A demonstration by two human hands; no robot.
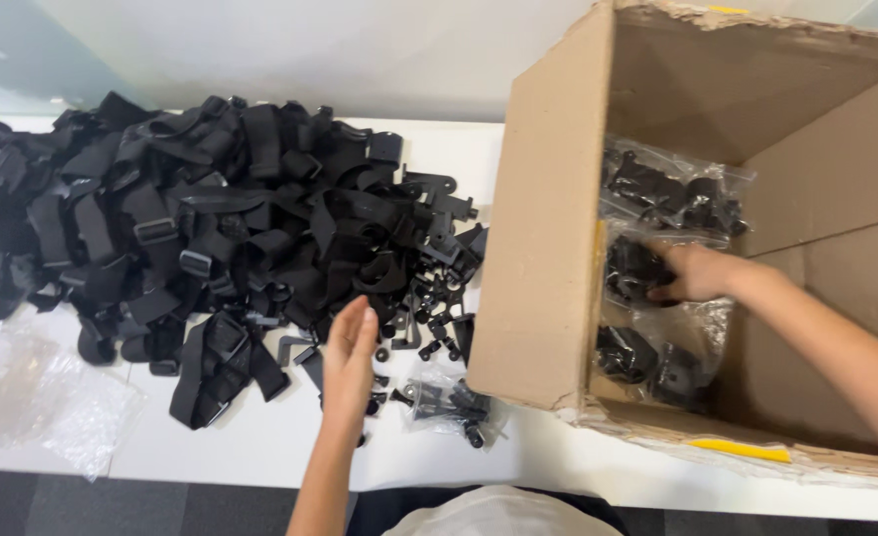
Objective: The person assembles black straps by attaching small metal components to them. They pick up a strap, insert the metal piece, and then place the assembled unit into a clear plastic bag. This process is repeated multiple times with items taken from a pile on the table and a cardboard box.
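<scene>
My left hand (350,359) hovers flat and open over the white table (260,447), at the near edge of a big pile of black straps and buckles (211,228). Small black plastic clips and mounts (434,308) lie scattered just to its right. My right hand (692,273) reaches into a large cardboard box (543,248) and presses on a clear bag of black parts (637,266). Other such bags lie above (672,189) and below (657,362) it in the box.
A small clear bag with black hardware (454,402) lies on the table beside the box's near corner. Crumpled empty clear plastic bags (37,392) sit at the front left. A pale wall runs behind the table. The table's front edge is close to my body.
</scene>
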